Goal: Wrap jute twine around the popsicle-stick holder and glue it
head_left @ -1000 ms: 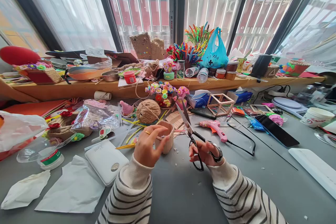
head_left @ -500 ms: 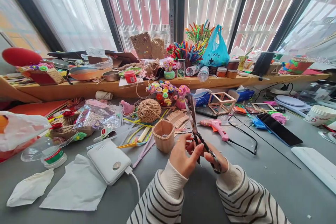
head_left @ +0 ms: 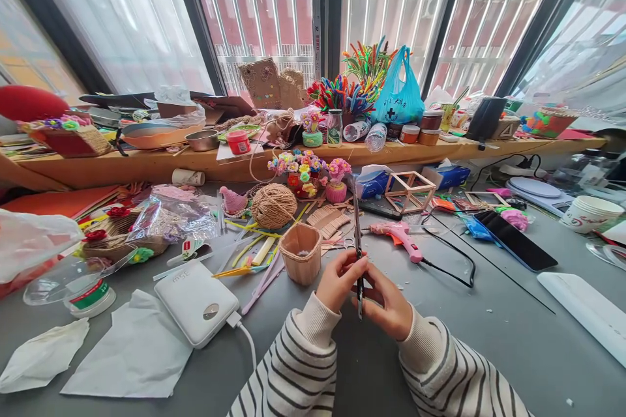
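Both hands now meet on the scissors (head_left: pixel 358 234), low in the middle of the grey table (head_left: pixel 489 339). A second ago the left hand (head_left: pixel 337 283) was off at the small woven cup (head_left: pixel 301 252), fingers bent at its rim, while the right hand (head_left: pixel 388 303) alone held the scissors with the blades spread in a V. Half a second ago the left hand had crossed over to the handles and the blades had closed. Now the scissors stand turned edge-on to the camera, a thin dark line rising from between the two hands, tip pointing away toward the pink knitted flower pot (head_left: pixel 336 187)

The left hand's fingers are curled together and pinch the scissors near the pivot; the right hand's fingers are wrapped and clamped on the handles, which are mostly hidden behind the palm. Whether anything small is caught at the blades I cannot tell

The cup is left standing free, just to the left of the hands and no longer touched, with the ball of twine (head_left: pixel 274 206) behind it and the white power bank (head_left: pixel 196 301) nearer the left sleeve. The pink glue gun (head_left: pixel 402 238) lies to the right of the blades, apart from them. My reading is that attention has gone from the cup to the tool itself: the scissors are being handled or adjusted, not cutting
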{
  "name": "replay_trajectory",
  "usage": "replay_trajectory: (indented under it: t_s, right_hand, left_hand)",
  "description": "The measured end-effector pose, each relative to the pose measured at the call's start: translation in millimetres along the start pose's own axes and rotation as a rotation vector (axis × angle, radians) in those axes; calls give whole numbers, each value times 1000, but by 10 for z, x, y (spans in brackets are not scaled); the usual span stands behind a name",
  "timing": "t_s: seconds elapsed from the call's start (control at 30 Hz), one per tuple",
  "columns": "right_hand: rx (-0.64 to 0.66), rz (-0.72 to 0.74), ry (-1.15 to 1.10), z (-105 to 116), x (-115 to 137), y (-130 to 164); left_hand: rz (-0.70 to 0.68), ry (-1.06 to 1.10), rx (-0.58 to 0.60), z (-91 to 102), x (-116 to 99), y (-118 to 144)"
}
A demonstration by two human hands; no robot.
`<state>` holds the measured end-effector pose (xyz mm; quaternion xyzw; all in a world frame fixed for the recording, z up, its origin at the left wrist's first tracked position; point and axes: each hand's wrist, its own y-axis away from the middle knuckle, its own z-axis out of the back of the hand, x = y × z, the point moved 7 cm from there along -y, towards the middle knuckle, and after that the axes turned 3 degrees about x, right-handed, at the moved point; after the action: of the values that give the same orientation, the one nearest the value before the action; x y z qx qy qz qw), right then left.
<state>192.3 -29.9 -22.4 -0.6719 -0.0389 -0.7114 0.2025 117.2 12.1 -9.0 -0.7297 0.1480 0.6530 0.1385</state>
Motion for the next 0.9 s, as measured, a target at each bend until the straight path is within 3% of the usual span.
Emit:
replay_trajectory:
  t_s: [0.13, 0.37, 0.67, 0.8, 0.9]
  right_hand:
    - [10, 64, -22, -22, 20, 4]
    - [-26, 52, 56, 20, 62, -8]
    - [-276, 69, 176, 308, 172, 1]
    - [-458, 106, 203, 486, 395, -120]
    - [-454, 177, 314, 449, 674, -324]
  left_hand:
    - [-28, -10, -45, 47, -8, 2]
    - [-79, -43, -56, 72, -44, 37]
    - [-57, 94, 18, 164, 49, 89]
    - [-5, 269, 87, 206, 144, 78]
    - [8, 360, 126, 204, 182, 77]
